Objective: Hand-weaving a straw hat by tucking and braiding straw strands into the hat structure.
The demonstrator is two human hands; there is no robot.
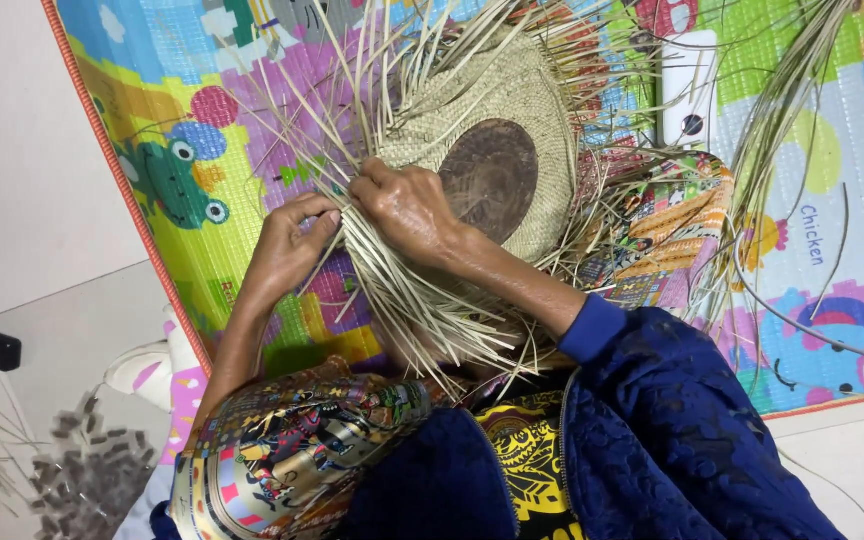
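Closest to you, your lap is covered by a dark blue quilted jacket [672, 440] and a bright patterned cloth in gold, red and black [292, 450]. Just beyond it, a sheaf of long pale straw strands [412, 300] fans down toward your body. Your left hand [287, 245] curls at the near-left edge of these strands, fingers bent and thumb pressed in, pinching a few of them. Your right hand [407, 205] lies just beside it, knuckles up, fingers closed down over the strands where they meet the weave; which strands it actually grips is hard to tell, since the fingertips are buried.

Directly past your hands sits the half-woven round straw hat [522, 110], resting on your knees with a dark brown oval form [489, 178] showing in its crown. Loose strands bristle outward all around it. Underneath and farther off lies a colourful foam play mat with cartoon animals [167, 150], and on it a white power strip [687, 90].
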